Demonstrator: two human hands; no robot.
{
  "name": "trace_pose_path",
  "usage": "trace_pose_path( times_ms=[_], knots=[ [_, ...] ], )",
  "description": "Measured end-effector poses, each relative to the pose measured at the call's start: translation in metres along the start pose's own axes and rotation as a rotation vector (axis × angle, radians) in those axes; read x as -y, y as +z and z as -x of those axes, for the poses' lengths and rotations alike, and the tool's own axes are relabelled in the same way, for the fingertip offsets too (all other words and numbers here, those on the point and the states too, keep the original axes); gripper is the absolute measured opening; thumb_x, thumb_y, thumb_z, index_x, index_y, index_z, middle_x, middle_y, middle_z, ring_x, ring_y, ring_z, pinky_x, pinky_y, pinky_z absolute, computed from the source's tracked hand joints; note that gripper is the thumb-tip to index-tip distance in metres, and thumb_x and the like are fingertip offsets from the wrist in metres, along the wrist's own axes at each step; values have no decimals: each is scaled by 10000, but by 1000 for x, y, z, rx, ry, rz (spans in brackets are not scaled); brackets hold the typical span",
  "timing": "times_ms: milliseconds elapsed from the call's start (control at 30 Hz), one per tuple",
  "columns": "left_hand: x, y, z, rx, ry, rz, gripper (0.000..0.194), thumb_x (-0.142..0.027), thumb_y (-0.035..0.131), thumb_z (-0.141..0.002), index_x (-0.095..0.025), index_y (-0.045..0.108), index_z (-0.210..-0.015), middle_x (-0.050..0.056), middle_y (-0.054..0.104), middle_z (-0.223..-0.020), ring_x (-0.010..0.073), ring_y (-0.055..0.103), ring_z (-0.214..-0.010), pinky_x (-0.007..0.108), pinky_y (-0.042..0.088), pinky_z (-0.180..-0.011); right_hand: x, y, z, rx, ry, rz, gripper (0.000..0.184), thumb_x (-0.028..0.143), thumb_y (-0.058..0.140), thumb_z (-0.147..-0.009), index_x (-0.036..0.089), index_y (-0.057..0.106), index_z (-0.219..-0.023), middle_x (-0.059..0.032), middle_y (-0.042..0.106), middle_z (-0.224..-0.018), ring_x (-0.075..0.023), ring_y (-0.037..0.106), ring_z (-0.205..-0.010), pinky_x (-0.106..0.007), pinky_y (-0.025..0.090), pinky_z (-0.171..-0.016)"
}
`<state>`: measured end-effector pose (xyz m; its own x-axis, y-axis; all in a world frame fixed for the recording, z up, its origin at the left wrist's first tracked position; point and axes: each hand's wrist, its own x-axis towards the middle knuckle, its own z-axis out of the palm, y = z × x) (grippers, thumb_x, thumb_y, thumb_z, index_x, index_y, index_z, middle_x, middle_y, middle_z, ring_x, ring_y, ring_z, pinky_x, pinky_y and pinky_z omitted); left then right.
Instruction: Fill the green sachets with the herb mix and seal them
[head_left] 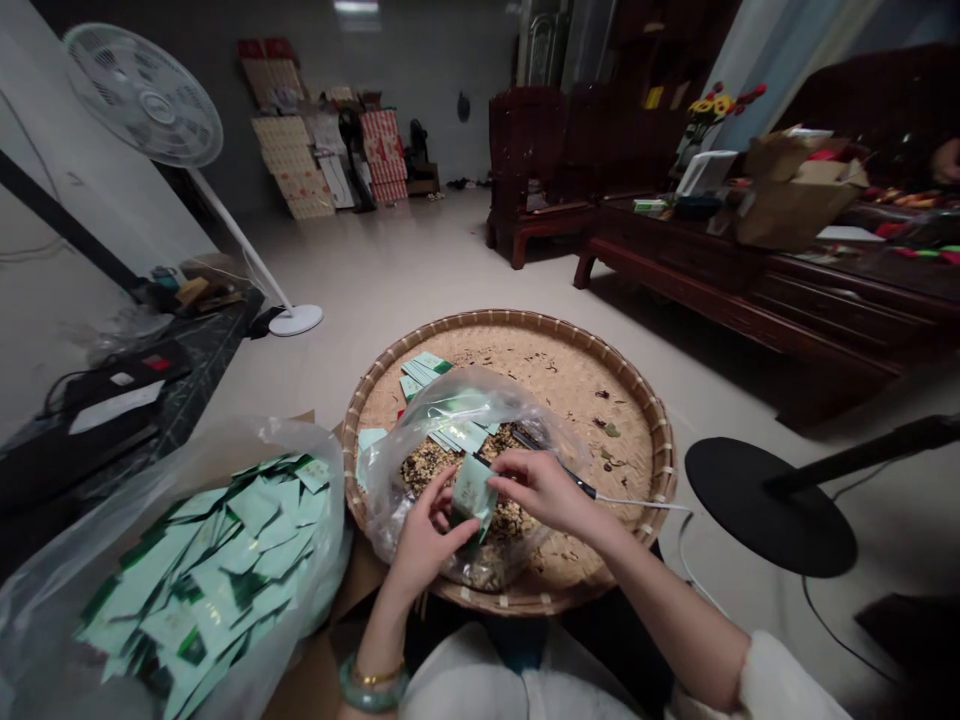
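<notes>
My left hand point(426, 540) and my right hand point(541, 487) both pinch one small pale green sachet point(472, 492) over an open clear plastic bag point(420, 440). The bag holds a loose brown dried mix point(424, 462) and a few more green sachets point(461, 435). It lies on a large round woven bamboo tray point(637, 400) in front of my lap. A green bangle and a gold bracelet sit on my left wrist. A thin dark tool with a white cable point(637, 500) lies on the tray beside my right hand.
A big clear bag full of green sachets point(217, 570) sits at my left on cardboard. More sachets point(421, 372) lie on the tray's far left. A standing fan point(142, 95), a dark side table point(180, 370), a black round stand base point(769, 505) and a dark wooden bench point(750, 270) surround me.
</notes>
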<state>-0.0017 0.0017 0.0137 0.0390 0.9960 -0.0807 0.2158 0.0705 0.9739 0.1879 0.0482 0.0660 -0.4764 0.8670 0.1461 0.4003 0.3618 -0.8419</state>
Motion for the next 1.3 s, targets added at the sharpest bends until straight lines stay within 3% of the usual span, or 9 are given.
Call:
trace_pose_path(
  times_ms=[133,300,533,700,800,1000,1100,1167,1300],
  knots=[
    [6,-7,-1,191,-204,316,695,-188,775,-550,-112,550,-1204,43,695,-799,173,629,-764,270,467,-725,-8,-19,4,91,110,-156,193,307,586,-827,140,629,-741,1,585,-648,-113,506,-585,-207,371,-526],
    [3,-9,-4,222,-227,249,512,-176,788,-544,-96,661,-1033,12,683,-680,131,598,-635,235,443,-647,-16,-36,7,235,154,-271,242,367,623,-797,136,612,-724,-5,598,-657,-115,525,-603,-221,399,-556],
    [0,3,-3,87,-188,278,515,-200,780,-531,-125,674,-1030,55,728,-842,182,642,-759,292,492,-742,-18,-18,10,80,281,-422,274,380,708,-696,158,551,-732,29,575,-611,-103,536,-533,-212,428,-494],
    [-9,8,3,166,-164,264,354,-178,766,-548,-129,716,-895,78,733,-878,199,655,-787,302,503,-760,-23,-11,10,-47,294,-474,245,337,718,-662,148,565,-690,29,581,-546,-100,540,-495,-211,420,-470],
    [-14,8,1,194,-179,317,424,-190,797,-517,-141,713,-930,86,733,-917,217,659,-846,315,503,-788,-22,-12,11,-25,303,-521,232,316,718,-653,144,566,-685,35,568,-528,-92,524,-478,-206,407,-462],
    [-7,19,-10,-19,-214,392,288,-344,769,-614,-123,726,-793,42,721,-699,149,624,-631,238,484,-617,-20,-2,10,-39,263,-539,404,238,731,-620,151,592,-989,59,564,-637,-75,489,-533,-193,373,-503],
    [-5,26,-11,-92,-210,430,271,-361,779,-598,-123,713,-708,11,686,-600,125,589,-550,216,462,-554,-30,9,10,-71,296,-461,253,332,726,-637,129,643,-763,57,511,-553,-71,434,-500,-199,327,-483],
    [-7,29,-9,-108,-202,421,272,-370,785,-584,-124,700,-664,2,670,-568,123,580,-530,214,457,-537,-38,15,10,-87,306,-434,299,402,714,-646,129,604,-594,54,477,-490,-69,399,-468,-204,298,-465],
    [-12,31,-7,-95,-222,415,299,-402,776,-588,-129,695,-679,-4,665,-559,122,576,-511,208,448,-518,-48,26,12,-133,315,-449,301,407,711,-635,136,598,-567,46,496,-478,-75,401,-462,-200,288,-454]
  ],
)
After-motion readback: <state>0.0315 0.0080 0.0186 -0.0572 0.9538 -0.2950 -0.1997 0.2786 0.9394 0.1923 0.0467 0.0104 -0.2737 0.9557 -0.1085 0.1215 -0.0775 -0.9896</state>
